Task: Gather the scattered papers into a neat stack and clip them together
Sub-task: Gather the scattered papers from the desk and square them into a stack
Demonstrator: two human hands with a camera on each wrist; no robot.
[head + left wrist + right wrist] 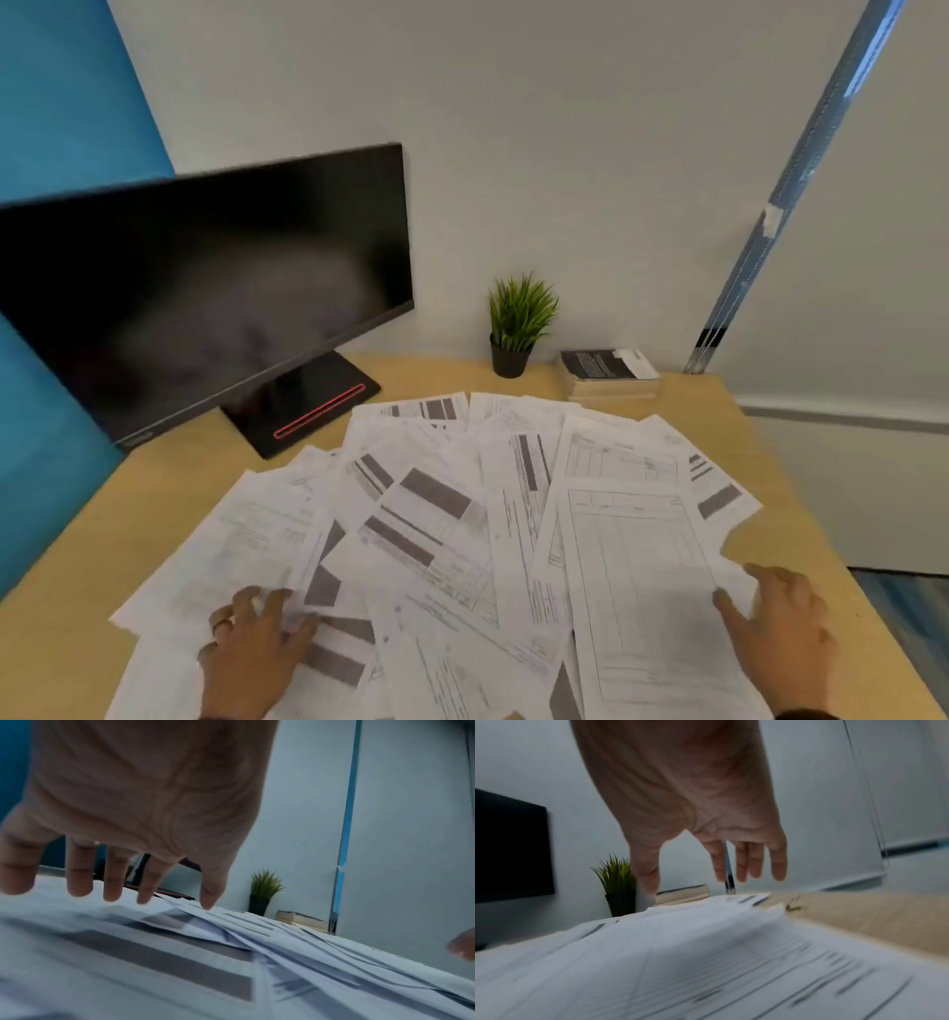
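Several white printed papers [441,519] lie fanned and overlapping across the wooden desk [169,493]. My left hand [251,642] is at the lower left of the spread, fingers splayed, fingertips down on the sheets [159,941]. In the left wrist view the left hand [144,833] shows straight fingers [79,874] reaching onto the paper. My right hand [775,616] is at the right edge of the pile, fingers straight, thumb on a table-form sheet [637,575]. In the right wrist view the right hand [700,821] hovers over the papers [680,953], thumb low against them. No clip is visible.
A black monitor [205,298] on its stand [308,406] occupies the back left. A small potted plant [516,324] and a short stack of books [608,372] stand by the wall. The desk's right edge [821,514] runs close to my right hand.
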